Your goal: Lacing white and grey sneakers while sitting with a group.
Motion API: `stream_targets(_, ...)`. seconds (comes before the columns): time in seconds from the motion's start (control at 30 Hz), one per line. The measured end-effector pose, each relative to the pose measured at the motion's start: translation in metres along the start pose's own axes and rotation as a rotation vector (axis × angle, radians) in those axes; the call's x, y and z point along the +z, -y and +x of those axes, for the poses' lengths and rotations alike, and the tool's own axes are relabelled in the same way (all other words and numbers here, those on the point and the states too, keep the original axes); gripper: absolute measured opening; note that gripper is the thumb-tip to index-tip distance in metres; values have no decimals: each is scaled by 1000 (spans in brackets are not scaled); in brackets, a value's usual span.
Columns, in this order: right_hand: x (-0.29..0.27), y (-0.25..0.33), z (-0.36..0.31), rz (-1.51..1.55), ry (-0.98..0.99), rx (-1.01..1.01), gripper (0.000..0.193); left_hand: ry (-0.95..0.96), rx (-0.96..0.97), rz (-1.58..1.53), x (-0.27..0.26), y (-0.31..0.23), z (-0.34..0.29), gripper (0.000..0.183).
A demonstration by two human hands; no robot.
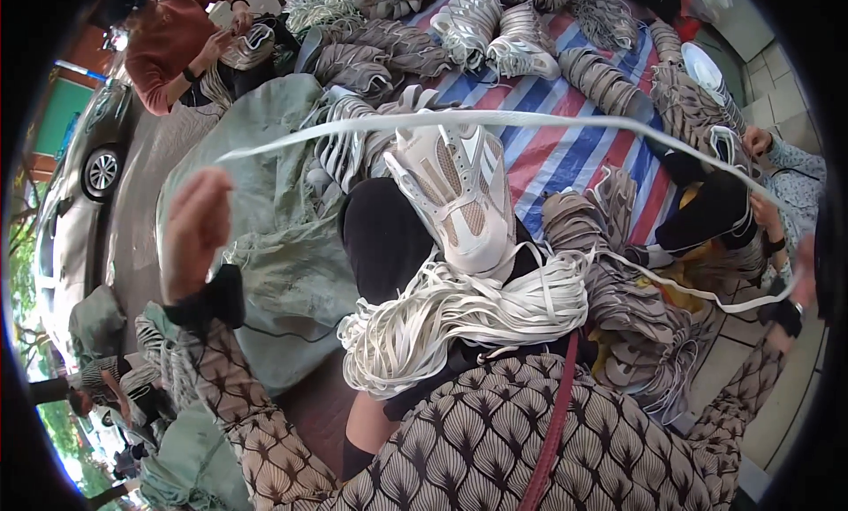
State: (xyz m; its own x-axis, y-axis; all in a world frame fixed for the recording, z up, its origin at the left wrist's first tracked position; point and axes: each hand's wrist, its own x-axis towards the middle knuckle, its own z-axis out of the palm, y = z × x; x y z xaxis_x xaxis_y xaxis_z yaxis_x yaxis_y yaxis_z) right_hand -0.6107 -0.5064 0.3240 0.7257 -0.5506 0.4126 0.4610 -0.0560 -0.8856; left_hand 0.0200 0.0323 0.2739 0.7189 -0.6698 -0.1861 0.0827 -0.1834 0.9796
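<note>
A white shoelace (495, 119) arcs through the air across my view. Its left tip floats just above my left hand (196, 233), which is raised and smeared by motion; whether it grips anything is unclear. On the far right, the lace runs to my blurred right hand (802, 272), closed around it. From there a stretch droops back toward a bundle of loose white shoelaces (442, 321) on my lap. A stack of beige and white shoe uppers (464, 197) leans over my knees, just beyond the bundle.
Several bundles of grey-beige shoe uppers (609, 83) lie on a striped tarp (565, 149). Green sacking (274, 211) spreads at left. A person in a rust-coloured top (168, 47) handles laces at far left; another person's patterned sleeve (799, 162) is at right. A car (88, 184) stands beyond.
</note>
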Motion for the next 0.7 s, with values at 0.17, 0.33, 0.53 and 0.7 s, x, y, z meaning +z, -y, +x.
stream_targets(0.17, 164, -174, 54, -1442, 317, 542, 28, 631, -121, 228, 114, 7, 13, 22)
stream_targets(0.33, 357, -241, 99, -416, 800, 299, 46, 941, 58, 180, 181, 27, 10, 23)
stream_targets(0.53, 312, -247, 110, -439, 850, 357, 20, 859, -88, 121, 139, 43, -4, 25)
stream_targets(0.7, 278, -250, 109, -1072, 892, 307, 11, 757, -147, 244, 128, 68, -8, 25)
